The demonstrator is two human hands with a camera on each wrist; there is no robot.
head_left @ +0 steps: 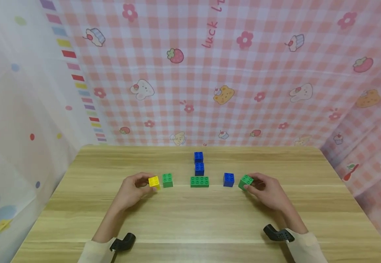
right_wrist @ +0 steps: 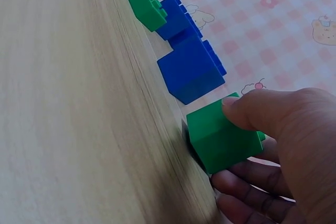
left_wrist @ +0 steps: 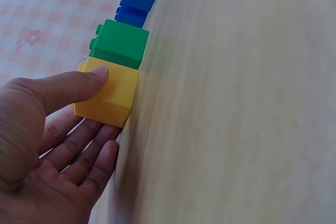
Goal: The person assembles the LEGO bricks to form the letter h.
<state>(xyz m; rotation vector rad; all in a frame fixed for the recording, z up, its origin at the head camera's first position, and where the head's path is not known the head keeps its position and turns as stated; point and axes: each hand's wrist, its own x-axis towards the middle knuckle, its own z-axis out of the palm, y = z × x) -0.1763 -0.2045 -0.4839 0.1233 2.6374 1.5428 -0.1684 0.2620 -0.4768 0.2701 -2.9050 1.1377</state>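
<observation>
My left hand (head_left: pixel 134 190) pinches a yellow square toy brick (head_left: pixel 153 182) between thumb and fingers, low over the wooden table. Just right of it stands a green square brick (head_left: pixel 167 180). On the other side, my right hand (head_left: pixel 266 190) pinches another green square brick (head_left: pixel 245 182), which is turned at an angle; in the right wrist view a shadow (right_wrist: pixel 192 148) shows under its edge. A blue square brick (head_left: pixel 229 179) stands a little left of that one. Between the hands lies a longer green brick (head_left: pixel 199 182), studs up.
Behind the long green brick, two blue bricks stand in a line, one nearer (head_left: pixel 199 169) and one farther (head_left: pixel 198 157). The wooden table (head_left: pixel 197 223) ends at a pink checked cloth (head_left: pixel 190 80). Black wrist mounts (head_left: pixel 123 242) sit at both sleeves.
</observation>
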